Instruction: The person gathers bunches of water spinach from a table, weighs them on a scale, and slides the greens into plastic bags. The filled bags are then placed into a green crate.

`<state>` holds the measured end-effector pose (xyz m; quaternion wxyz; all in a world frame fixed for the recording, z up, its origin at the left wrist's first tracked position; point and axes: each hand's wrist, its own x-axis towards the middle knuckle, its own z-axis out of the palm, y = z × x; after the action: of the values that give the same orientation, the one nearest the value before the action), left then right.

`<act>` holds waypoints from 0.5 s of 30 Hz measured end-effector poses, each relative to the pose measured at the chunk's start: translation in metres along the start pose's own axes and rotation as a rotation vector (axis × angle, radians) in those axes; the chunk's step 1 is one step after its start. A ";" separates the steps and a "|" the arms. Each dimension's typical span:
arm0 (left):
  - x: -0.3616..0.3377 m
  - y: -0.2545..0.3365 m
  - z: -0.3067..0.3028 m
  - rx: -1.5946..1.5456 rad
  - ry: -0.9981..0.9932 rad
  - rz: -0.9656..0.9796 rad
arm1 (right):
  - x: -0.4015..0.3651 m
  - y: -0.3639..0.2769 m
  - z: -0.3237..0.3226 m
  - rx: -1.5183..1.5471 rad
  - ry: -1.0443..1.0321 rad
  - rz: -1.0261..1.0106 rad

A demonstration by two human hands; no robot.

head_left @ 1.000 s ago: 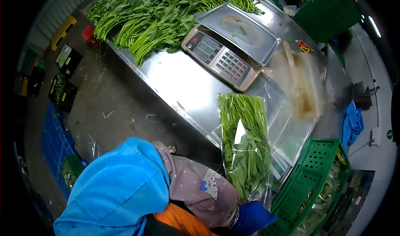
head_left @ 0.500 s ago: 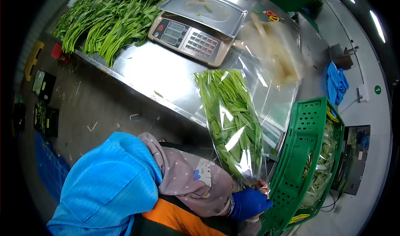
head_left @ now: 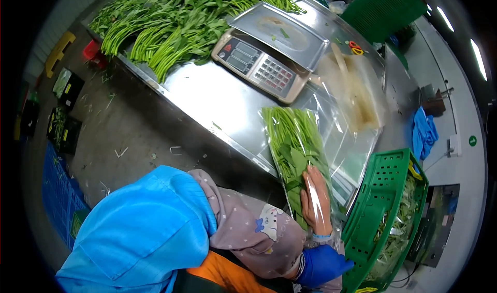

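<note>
A clear plastic bag [head_left: 331, 161] of long-stemmed leafy greens [head_left: 292, 138] reaches over the near edge of the metal table, stems toward the scale. My right hand [head_left: 317, 197], bare with a light blue band at the wrist, is inside the bag, its fingers stretched out flat against the leaves. My left hand [head_left: 326, 266], in a blue glove, is closed at the bag's near end by my right wrist; its fingertips are partly hidden.
A digital scale [head_left: 261, 68] stands on the metal table [head_left: 191, 94] beside a heap of loose greens [head_left: 171, 29]. Flat plastic bags [head_left: 357, 94] and red-orange scissors [head_left: 355, 48] lie to its right. Green crates [head_left: 375, 210] holding bagged greens stand at right.
My right hand has gone from the bag's near end into the bag, onto the leaves. My left hand stays near that end. The view has shifted, so the table appears lower and farther right.
</note>
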<state>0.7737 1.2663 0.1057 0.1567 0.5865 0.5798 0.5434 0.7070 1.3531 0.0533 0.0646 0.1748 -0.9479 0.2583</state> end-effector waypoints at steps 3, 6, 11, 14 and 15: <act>-0.001 0.011 -0.011 0.077 -0.048 -0.102 | 0.030 0.006 0.010 0.000 -0.072 -0.037; -0.006 -0.008 0.031 0.053 0.005 -0.132 | 0.053 0.009 0.023 0.085 -0.042 0.003; -0.020 0.017 -0.033 -0.055 -0.197 -0.214 | 0.075 0.012 0.048 0.140 -0.012 0.312; -0.012 0.017 -0.050 0.023 -0.419 -0.216 | 0.071 0.015 0.068 -0.095 -0.019 0.422; -0.015 0.005 -0.049 -0.024 -0.264 -0.128 | 0.074 0.010 0.067 -0.148 -0.062 0.474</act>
<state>0.7398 1.2307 0.1206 0.2727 0.6127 0.5840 0.4573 0.6320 1.3046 0.0072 -0.0143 -0.0500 -0.9803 0.1907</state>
